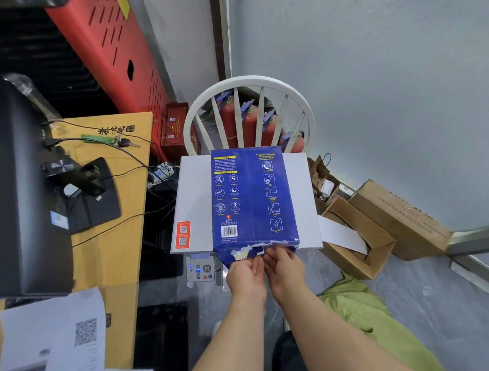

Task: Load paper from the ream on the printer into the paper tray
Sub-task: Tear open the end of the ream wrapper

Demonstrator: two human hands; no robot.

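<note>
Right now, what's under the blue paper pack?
The blue paper ream lies on the white printer's flat top, overhanging its near edge. The lid beneath the ream is covered; the paper tray isn't visible.

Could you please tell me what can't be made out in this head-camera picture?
- Paper tray: not seen; the blue-wrapped paper ream and both hands cover the white printer front.
- Left hand and right hand fingertips: hidden in the torn wrapper.
- Grey control panel labels: too small.
</note>
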